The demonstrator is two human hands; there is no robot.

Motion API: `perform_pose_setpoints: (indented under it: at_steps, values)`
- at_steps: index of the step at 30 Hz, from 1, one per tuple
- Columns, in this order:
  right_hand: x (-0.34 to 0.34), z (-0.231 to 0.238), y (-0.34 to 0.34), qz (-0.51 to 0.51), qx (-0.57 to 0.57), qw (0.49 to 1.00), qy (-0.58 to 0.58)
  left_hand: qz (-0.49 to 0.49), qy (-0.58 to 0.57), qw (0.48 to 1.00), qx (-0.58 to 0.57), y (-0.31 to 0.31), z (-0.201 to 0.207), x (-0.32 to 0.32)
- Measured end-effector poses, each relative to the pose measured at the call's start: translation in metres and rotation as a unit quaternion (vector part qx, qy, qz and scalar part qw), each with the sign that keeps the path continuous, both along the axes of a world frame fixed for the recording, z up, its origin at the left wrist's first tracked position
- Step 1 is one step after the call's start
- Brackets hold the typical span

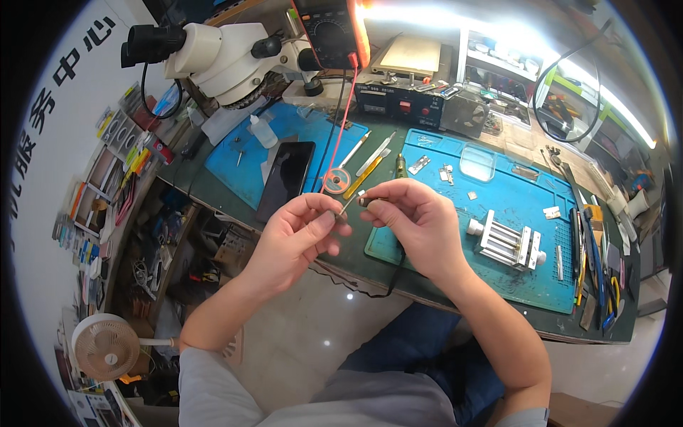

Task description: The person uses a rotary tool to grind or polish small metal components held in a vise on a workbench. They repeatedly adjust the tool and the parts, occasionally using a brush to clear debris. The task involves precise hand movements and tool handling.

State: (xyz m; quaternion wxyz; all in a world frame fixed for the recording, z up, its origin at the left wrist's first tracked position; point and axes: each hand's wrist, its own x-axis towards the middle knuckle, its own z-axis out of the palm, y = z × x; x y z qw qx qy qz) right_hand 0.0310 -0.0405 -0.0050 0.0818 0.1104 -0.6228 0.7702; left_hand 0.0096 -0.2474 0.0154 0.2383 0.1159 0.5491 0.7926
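My left hand point(302, 233) is closed in a pinch, thumb against forefinger, on one end of a thin metal rod-like piece point(347, 206). Opposite it, my right hand point(418, 222) pinches a small dark part with a pale tip point(365, 201) close to the rod's other end. Whether the two pieces are joined I cannot make out. Both hands are raised over the bench's front edge. Just beyond them lie a spool point(336, 181) with an orange label, yellow-handled tweezers point(366, 176) and a brass-coloured cylinder tool point(400, 167). A black smartphone point(287, 179) lies left of the spool.
A blue mat point(455, 206) at the right carries a metal clamp fixture point(506, 242), a clear tray point(477, 163) and small metal parts. Hand tools point(601, 263) line its right edge. A microscope point(220, 60) and an orange multimeter point(331, 32) with hanging leads stand behind.
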Motion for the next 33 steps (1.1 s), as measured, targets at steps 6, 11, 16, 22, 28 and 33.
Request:
perform_pose_setpoints:
  at_steps: [6, 11, 16, 22, 28, 33]
  values:
    - [-0.002, -0.002, 0.0, 0.004, 0.003, 1.0, -0.003, -0.037, 0.01, 0.999, 0.026, -0.002, 0.0, 0.0]
    - [-0.002, -0.004, 0.002, 0.014, 0.037, 0.999, 0.001, -0.031, 0.031, 0.999, -0.032, -0.001, 0.005, 0.001]
    - [0.0, -0.003, 0.002, -0.001, 0.104, 0.993, 0.051, -0.031, 0.091, 0.991, -0.091, 0.0, 0.004, 0.001]
    - [0.0, -0.003, 0.002, -0.089, 0.214, 0.96, 0.16, -0.016, 0.174, 0.971, -0.162, 0.011, 0.008, 0.008]
    - [-0.001, 0.0, 0.006, -0.142, 0.278, 0.915, 0.256, -0.039, 0.057, 0.996, -0.053, 0.002, 0.0, 0.0]
    - [-0.003, 0.002, 0.006, -0.128, 0.257, 0.922, 0.26, -0.048, 0.055, 0.997, -0.037, -0.004, 0.001, -0.004]
